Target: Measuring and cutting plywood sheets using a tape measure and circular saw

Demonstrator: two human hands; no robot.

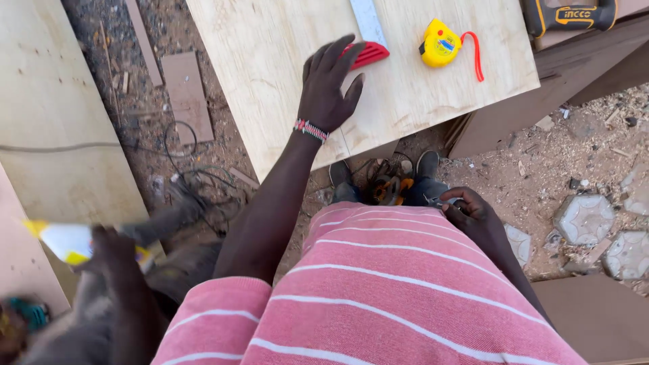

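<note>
Plywood sheet (pixel 284 74) over sawdust-strewn ground (pixel 561 162)

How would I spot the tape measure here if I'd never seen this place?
Look at the pale plywood sheet at the top of the view, where the left hand rests flat. To the right of that hand, past the red-handled square, lies the tape measure. It is the only bright yellow thing on the sheet, small and rounded, with a red loop strap curling from its right side.
</note>
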